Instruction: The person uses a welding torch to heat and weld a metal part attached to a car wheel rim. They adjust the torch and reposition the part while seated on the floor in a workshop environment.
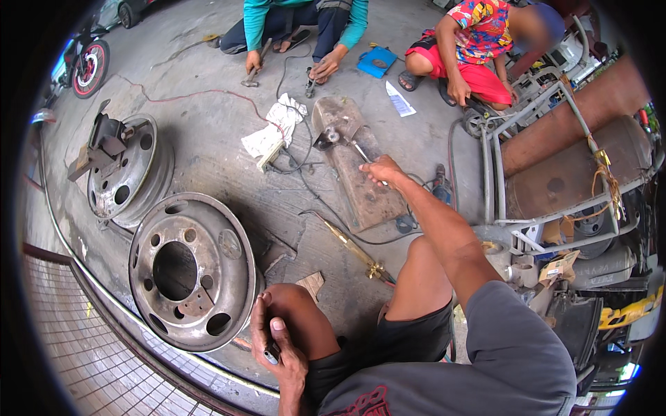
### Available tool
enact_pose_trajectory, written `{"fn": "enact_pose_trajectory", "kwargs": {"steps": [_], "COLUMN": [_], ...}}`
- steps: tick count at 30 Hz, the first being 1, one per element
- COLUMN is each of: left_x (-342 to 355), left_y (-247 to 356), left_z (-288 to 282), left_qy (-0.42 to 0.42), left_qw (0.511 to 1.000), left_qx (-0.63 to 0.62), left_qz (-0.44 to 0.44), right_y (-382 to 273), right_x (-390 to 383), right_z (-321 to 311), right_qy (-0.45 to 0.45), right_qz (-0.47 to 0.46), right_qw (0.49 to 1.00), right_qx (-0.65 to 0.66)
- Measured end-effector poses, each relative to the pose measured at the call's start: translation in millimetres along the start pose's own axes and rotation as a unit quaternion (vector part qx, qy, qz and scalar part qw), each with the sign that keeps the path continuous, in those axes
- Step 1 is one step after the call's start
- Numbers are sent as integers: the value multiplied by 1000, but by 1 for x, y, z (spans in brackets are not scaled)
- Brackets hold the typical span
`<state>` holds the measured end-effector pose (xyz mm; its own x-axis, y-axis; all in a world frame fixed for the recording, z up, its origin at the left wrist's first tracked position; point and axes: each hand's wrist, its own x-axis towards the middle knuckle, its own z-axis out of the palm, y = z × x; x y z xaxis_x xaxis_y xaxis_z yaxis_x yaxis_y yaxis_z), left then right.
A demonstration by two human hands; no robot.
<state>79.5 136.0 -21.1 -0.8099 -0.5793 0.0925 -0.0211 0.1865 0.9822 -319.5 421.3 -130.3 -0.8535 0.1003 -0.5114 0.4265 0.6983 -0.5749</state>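
My right hand (383,171) reaches forward, closed around a slim metal tool (359,148) with a pale end below the fist. Its tip points at a small round metal piece (333,134) on a worn, rusty metal plate (361,194) lying on the concrete. My left hand (281,350) is beside my left knee, fingers curled over a small object with a shiny metal end (271,356); most of it is hidden in the palm. Close by the left hand, a large steel wheel rim (149,239) leans. A brass torch (357,253) lies on the ground between my knees and the plate.
A second wheel rim (163,163) bears dark metal parts at the left. Ahead, one person in teal sleeves (257,28) holds a hammer (250,78); another in red shorts (479,76) squats. Cables, a white cloth (277,125) and a metal frame (496,180) surround the plate.
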Motion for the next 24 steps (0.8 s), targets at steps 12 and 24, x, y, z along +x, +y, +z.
{"fn": "enact_pose_trajectory", "kwargs": {"steps": [12,24], "left_x": [3,-8], "left_y": [-4,-13], "left_z": [2,1], "left_qy": [38,23], "left_qw": [999,998], "left_qx": [19,-55], "left_qz": [-33,-35], "right_y": [17,45], "right_x": [23,21], "right_z": [-7,-32], "right_qy": [-30,190], "right_qz": [5,-96], "right_qw": [995,966], "right_qx": [94,-144]}}
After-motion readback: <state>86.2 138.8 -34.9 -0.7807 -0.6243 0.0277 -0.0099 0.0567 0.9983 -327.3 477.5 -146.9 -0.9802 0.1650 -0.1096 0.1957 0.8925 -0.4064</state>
